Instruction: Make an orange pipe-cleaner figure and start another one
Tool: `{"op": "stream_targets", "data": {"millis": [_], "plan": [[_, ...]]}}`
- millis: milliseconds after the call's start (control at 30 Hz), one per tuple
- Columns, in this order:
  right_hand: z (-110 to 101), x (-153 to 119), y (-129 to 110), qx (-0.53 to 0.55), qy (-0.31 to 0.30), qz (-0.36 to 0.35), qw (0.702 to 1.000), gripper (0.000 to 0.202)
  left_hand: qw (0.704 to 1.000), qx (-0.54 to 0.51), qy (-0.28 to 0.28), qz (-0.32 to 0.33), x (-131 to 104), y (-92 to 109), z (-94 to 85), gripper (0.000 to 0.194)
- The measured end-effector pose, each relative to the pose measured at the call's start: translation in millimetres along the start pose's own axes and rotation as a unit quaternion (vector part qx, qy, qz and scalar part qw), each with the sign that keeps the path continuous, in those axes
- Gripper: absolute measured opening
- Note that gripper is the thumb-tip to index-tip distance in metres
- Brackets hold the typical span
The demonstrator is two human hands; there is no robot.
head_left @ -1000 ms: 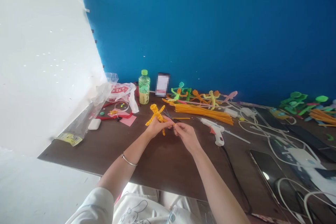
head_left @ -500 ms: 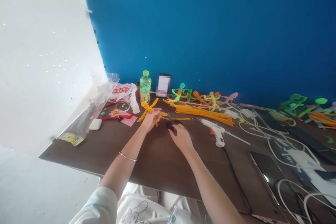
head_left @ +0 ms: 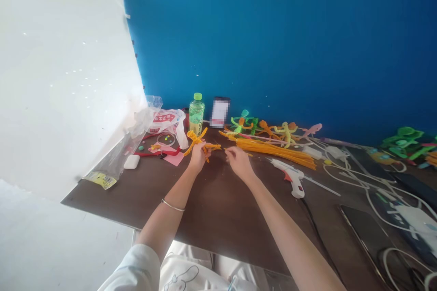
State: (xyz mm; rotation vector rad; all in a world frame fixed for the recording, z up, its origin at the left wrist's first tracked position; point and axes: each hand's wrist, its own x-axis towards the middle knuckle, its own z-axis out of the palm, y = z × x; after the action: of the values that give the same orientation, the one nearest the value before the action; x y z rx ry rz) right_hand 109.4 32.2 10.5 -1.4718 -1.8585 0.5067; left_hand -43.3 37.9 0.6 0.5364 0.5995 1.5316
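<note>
An orange fuzzy-wire figure with several limbs is held in my left hand, whose fingers are closed round its lower part. One limb stretches right toward my right hand. The fingertips of my right hand are pinched close to that limb's end; what they hold, if anything, is too small to make out. Past my right hand, a bundle of orange fuzzy stems lies on the dark table.
A green-capped bottle and an upright phone stand at the back. Finished figures line the wall. Right of my hands lie a white glue gun, cables and another phone. Plastic bags are at left.
The scissors that were in my right hand no longer show. My right hand's fingers have come together by the figure's limb. The whole view has shifted slightly, with things appearing farther right.
</note>
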Motion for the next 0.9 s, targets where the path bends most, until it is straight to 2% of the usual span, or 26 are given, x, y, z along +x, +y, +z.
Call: {"op": "stream_targets", "data": {"millis": [100, 167, 267, 300, 400, 467, 533, 633, 733, 833, 900], "plan": [[9, 27, -1, 0.103, 0.010, 0.012, 0.995, 0.014, 0.997, 0.009, 0.025, 0.072, 1, -3, -2.2, 0.027], [11, 39, -1, 0.109, 0.029, 0.012, 0.994, 0.020, 0.994, 0.009, 0.044, 0.097, 1, -4, -3.7, 0.028], [9, 41, -1, 0.072, 0.034, 0.040, 0.996, 0.020, 0.995, -0.007, 0.042, 0.087, 1, -5, -4.9, 0.028], [7, 38, 0, 0.066, 0.010, 0.044, 0.997, 0.019, 0.996, -0.013, 0.039, 0.083, 2, -5, -5.0, 0.027], [3, 26, 3, 0.085, -0.132, 0.041, 0.987, 0.017, 0.996, -0.023, 0.039, 0.082, 2, -5, -4.8, 0.026], [0, 22, 7, 0.080, -0.164, 0.061, 0.981, 0.018, 0.996, -0.022, 0.040, 0.080, 2, -5, -4.7, 0.024], [-1, 24, 11, 0.030, -0.123, 0.074, 0.989, 0.021, 0.996, -0.021, 0.038, 0.075, 2, -5, -4.6, 0.021], [3, 31, 16, -0.111, -0.071, 0.005, 0.991, 0.029, 0.998, -0.025, 0.028, 0.060, 1, -4, -4.7, 0.020], [12, 38, 16, -0.238, -0.078, -0.055, 0.967, 0.033, 0.999, -0.026, 0.002, 0.039, 0, -3, -5.0, 0.030], [21, 40, 16, -0.312, -0.077, -0.031, 0.946, 0.035, 1.000, -0.010, -0.014, 0.023, -1, -3, -5.8, 0.030], [22, 38, 16, -0.338, -0.057, -0.043, 0.938, 0.031, 1.000, 0.017, -0.013, 0.011, -2, -4, -6.6, 0.031]]}}
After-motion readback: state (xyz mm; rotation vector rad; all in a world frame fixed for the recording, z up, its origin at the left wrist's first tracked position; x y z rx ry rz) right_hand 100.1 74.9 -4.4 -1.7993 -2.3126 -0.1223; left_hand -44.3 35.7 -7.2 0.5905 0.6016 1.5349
